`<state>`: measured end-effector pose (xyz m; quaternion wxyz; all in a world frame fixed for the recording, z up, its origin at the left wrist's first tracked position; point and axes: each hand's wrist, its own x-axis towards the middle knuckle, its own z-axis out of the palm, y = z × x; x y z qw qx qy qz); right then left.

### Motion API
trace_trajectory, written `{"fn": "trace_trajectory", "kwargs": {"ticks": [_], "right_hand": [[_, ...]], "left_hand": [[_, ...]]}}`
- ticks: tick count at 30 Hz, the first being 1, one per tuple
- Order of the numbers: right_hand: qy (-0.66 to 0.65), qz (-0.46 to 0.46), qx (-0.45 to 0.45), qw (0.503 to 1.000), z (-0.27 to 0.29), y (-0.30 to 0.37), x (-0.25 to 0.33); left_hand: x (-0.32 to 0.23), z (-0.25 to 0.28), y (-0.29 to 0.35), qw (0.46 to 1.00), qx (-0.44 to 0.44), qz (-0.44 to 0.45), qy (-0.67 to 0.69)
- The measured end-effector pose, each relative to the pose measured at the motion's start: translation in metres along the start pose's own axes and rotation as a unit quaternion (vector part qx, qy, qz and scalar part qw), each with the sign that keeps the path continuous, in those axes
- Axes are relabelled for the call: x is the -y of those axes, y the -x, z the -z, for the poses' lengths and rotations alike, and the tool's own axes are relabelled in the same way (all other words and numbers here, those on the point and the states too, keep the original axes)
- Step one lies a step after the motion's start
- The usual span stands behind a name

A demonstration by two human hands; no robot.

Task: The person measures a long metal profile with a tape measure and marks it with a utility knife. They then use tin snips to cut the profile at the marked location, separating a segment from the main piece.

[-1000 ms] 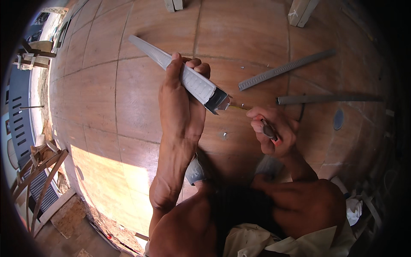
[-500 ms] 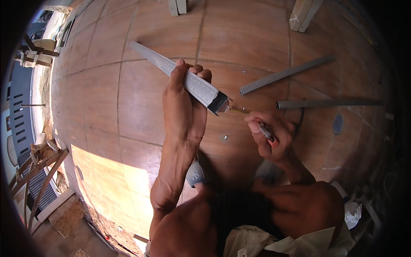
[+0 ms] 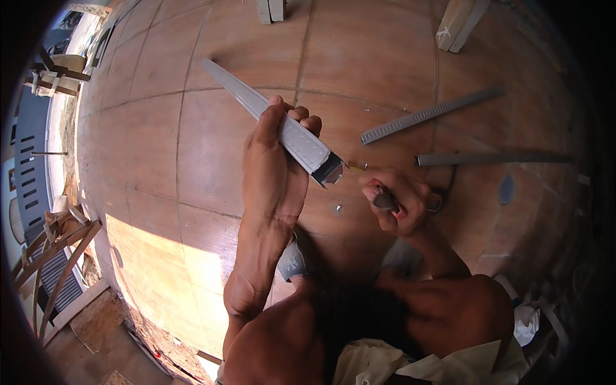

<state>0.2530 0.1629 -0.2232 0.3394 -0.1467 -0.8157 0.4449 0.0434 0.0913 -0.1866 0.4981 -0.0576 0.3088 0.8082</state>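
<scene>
My left hand [image 3: 273, 138] is closed around a long light-grey metal channel [image 3: 247, 96], dimpled near its end. The channel slants from upper left down to the right, and its open end [image 3: 329, 171] shows a dark inside with ragged edges. My right hand [image 3: 401, 199], just right of that end, is closed on a hand tool [image 3: 385, 200] with a dark end and some red at the grip. My fingers hide most of this tool, so its kind is unclear. Between hand and channel shows a thin yellowish piece [image 3: 357, 167].
Two grey metal strips, one ribbed [image 3: 417, 120] and one plain [image 3: 487, 158], lie on the tiled floor [image 3: 224, 141] to the right. Small metal scraps [image 3: 338, 208] lie below the channel's end. Wooden legs [image 3: 457, 25] stand at the far side; wooden pieces [image 3: 61, 250] are piled left.
My right hand has shifted slightly left and turned, so the tool's dark end now faces up. The channel has tipped slightly, its near end a little lower, still in my left hand.
</scene>
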Motion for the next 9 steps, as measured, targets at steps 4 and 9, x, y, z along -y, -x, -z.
{"fn": "trace_trajectory", "kwargs": {"ticks": [4, 9], "right_hand": [[0.011, -0.079, 0.038, 0.996, -0.005, 0.004, -0.006], [0.003, -0.128, 0.096, 0.987, -0.013, 0.002, -0.015]], "left_hand": [[-0.001, 0.000, -0.001, 1.000, -0.008, -0.003, -0.002], [0.003, -0.001, -0.003, 1.000, -0.009, 0.001, 0.024]]}}
